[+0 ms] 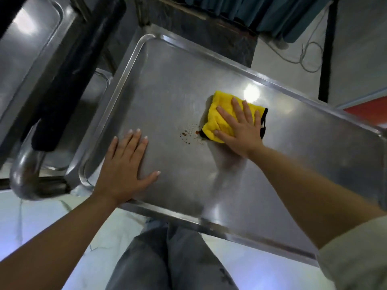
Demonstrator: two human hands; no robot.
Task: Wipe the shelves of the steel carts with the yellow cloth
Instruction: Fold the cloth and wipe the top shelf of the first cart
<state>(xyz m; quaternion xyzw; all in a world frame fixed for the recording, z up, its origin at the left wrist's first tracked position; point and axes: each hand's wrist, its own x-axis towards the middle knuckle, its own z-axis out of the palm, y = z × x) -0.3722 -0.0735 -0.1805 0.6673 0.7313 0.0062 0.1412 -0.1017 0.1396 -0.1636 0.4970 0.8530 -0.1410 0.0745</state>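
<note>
The top shelf (167, 84) of a steel cart fills the middle of the head view, tilted across the frame. A folded yellow cloth (217, 110) with a black edge lies near the shelf's middle. My right hand (238, 126) presses flat on the cloth with fingers spread. Small reddish-brown specks (186, 136) stain the steel just left of the cloth. My left hand (125, 164) rests flat on the shelf near its front left corner, fingers straight.
A second steel cart's shelf (25, 49) stands at the left, with a black-padded handle bar (79, 65) and a curved steel tube (25, 174) between the carts. A teal curtain (272, 13) and a white cable (305, 59) lie behind. My legs (167, 258) are below the shelf's edge.
</note>
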